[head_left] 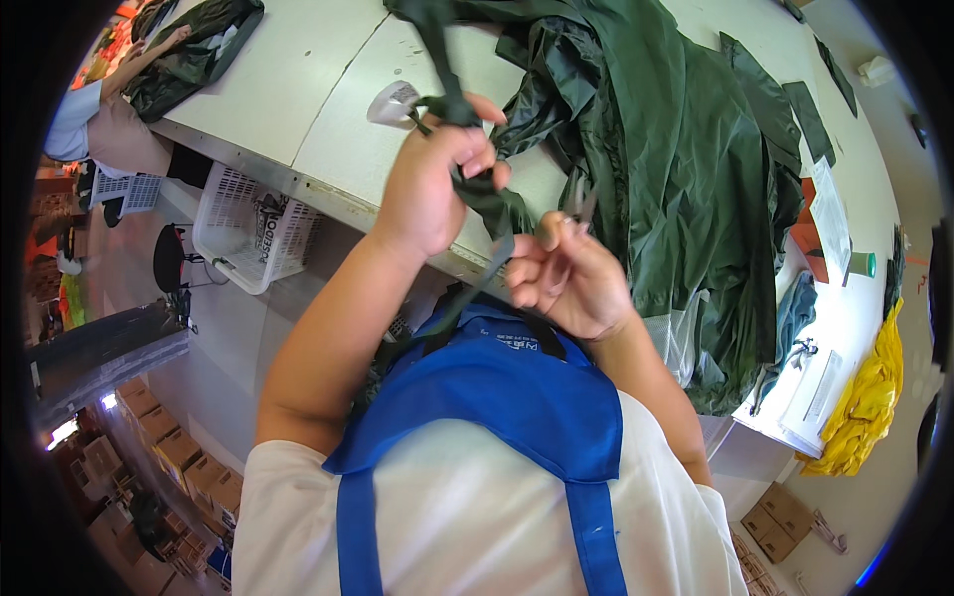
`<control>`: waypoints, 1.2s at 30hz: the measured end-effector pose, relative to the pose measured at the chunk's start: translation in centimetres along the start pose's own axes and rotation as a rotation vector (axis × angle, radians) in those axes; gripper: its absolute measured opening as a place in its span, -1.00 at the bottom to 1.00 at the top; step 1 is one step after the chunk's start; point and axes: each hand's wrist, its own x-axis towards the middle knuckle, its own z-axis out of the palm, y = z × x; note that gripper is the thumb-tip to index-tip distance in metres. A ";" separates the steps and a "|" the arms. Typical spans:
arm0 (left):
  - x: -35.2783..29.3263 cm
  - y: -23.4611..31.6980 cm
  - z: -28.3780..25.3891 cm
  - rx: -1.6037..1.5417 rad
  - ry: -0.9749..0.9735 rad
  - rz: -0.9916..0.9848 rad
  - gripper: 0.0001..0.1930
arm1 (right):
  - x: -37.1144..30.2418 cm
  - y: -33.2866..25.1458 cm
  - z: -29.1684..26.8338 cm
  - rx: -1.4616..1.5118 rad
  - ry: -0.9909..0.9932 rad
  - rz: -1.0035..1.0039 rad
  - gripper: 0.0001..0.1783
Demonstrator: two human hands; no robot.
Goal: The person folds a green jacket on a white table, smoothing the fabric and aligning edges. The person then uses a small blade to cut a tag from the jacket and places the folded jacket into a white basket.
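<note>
A dark green strap (439, 50) runs down from the garment into my left hand (422, 189), which is closed around it above the table edge. Its loose lower part hangs toward my apron. Beside it my right hand (586, 283) is closed, fingers curled. From between its thumb and forefinger stick the blurred pointed blades of what look like small thread snips (586, 204). Past both hands a dark green waterproof garment (686, 149) lies bunched across the table, partly hanging over the near right edge. I wear a blue apron (477, 397).
The white table (308, 60) has a metal front edge. Beneath it stands a white plastic basket (221, 233). A co-worker's arm (129, 70) rests by a dark garment at the far left. Papers (828, 223) and yellow cloth (863, 397) lie right; cardboard boxes (780, 521) stand below.
</note>
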 end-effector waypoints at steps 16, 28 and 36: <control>-13.9 -9.5 -7.9 0.727 -0.293 -0.377 -0.62 | -3.9 1.5 -4.7 -0.594 0.500 -0.021 -0.75; -13.2 -5.3 -6.5 0.162 0.068 -0.633 -0.77 | -4.4 2.5 -5.3 -1.640 0.473 0.447 -0.55; -13.1 -7.6 -7.5 0.916 -0.165 -0.855 -0.75 | -4.2 4.7 -7.2 -1.602 0.403 0.435 -0.62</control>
